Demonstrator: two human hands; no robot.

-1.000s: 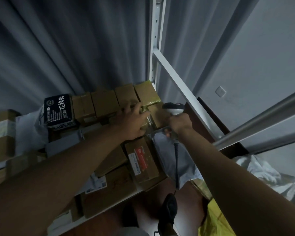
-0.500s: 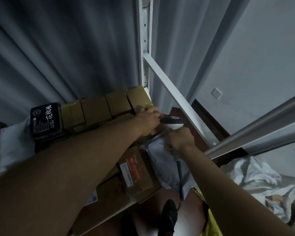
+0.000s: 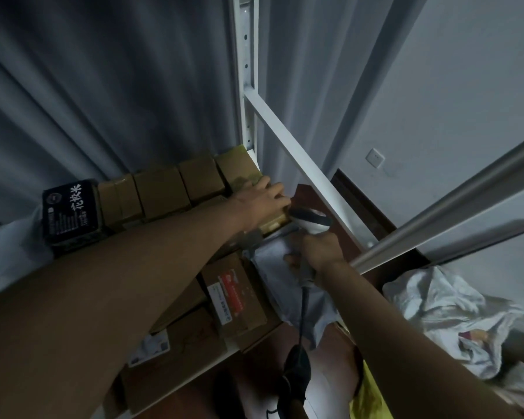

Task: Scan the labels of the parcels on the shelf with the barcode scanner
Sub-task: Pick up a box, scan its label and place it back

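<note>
Left hand point(image 3: 262, 204) laid on the small brown box point(image 3: 274, 220) at the far right corner of the shelf point(image 3: 176, 391), fingers spread and bent over its far edge. Box tipped a little toward the scanner, it seems; hard to say if lifted or only pressed. Right hand point(image 3: 313, 255) wrapped firmly round the grip of the barcode scanner point(image 3: 310, 223), its white head just beside the box, cable point(image 3: 303, 316) hanging down below the wrist. Trigger finger hidden.

Probably light and stiff cardboard, easy to turn with one hand; best held by the top and the far edge, leaving the label side free. No label visible on this box from here. Grey plastic mail bag point(image 3: 273, 267) under the scanner likely soft and slippery, so better flattened before scanning. Row of similar boxes point(image 3: 161, 192) to the left, along the back, plus a black box point(image 3: 70, 213). Nearer, a flat box with a red and white label point(image 3: 233, 294).
</note>
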